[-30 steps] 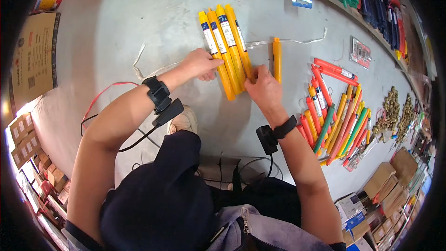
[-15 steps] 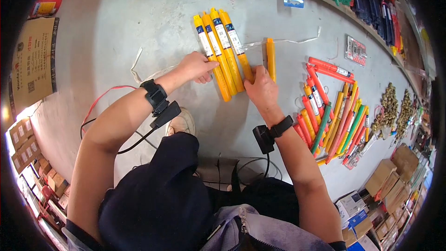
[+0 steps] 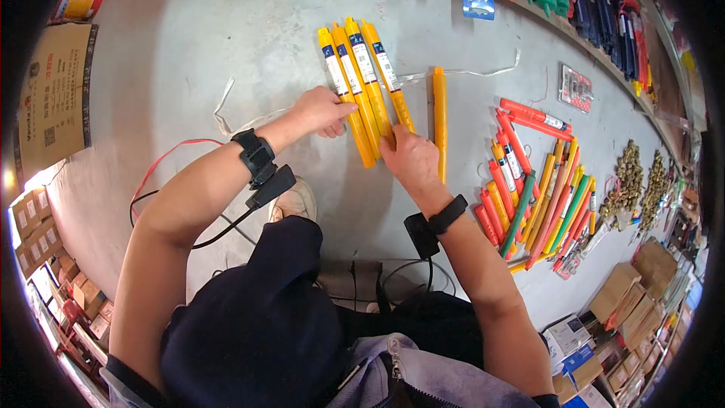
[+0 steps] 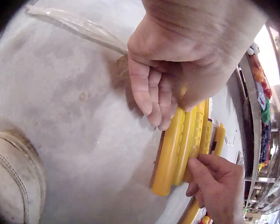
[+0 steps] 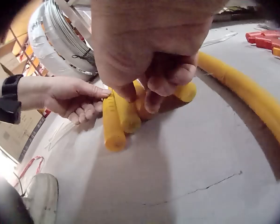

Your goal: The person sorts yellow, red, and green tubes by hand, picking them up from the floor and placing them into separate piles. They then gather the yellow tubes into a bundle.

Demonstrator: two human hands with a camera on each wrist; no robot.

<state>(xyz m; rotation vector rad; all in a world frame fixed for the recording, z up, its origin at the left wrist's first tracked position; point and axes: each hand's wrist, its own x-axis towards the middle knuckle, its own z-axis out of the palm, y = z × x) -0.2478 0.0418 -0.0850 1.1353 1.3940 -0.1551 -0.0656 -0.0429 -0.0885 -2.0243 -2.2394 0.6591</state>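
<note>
Several yellow tubes (image 3: 353,98) with white and dark-blue labels lie side by side on the floor, across a clear plastic strip (image 3: 264,116). My left hand (image 3: 321,111) is at the left edge of the row, its thumb resting on the outermost tube and its other fingers hanging loosely beside it. At the row's lower end my right hand (image 3: 411,157) pinches a yellow tube (image 4: 194,150) between thumb and fingers; its palm hides part of that grip in the right wrist view. One more yellow tube (image 3: 439,125) lies apart, just right of this hand.
To the right is a pile of red, yellow and green tubes (image 3: 540,196), with brass-coloured pieces (image 3: 627,181) beyond it. A shelf (image 3: 604,60) with hanging goods runs along the upper right. A cardboard box (image 3: 53,98) stands left. My shoe (image 3: 294,200) is below the row.
My right hand has shifted left and down, from the rightmost tube of the row to the one beside it. The left hand stays at the left edge.
</note>
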